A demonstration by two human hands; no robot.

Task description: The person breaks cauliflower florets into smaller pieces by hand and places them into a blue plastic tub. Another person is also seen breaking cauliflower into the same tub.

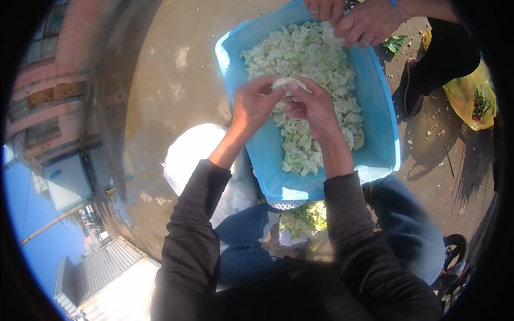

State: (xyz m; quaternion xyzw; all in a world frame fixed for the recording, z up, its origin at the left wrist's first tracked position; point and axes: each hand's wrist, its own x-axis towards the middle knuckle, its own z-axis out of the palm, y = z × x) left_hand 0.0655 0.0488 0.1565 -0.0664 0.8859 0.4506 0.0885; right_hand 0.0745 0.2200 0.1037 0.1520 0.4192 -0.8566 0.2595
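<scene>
Between my fingertips is a pale cauliflower piece, pinched from both sides. My left hand grips its left end with thumb and fingers. On the other end, my right hand presses its thumb along the top, fingers curled below. Both hands are above a blue plastic tub, which holds a heap of cauliflower florets. The heap under my hands is partly hidden by them.
A co-worker's hands work over the tub's far right corner. Beside the tub stands a full white bag. Cauliflower trimmings lie in a white basket below its near edge. A yellow plastic bag is at right, past a shoe.
</scene>
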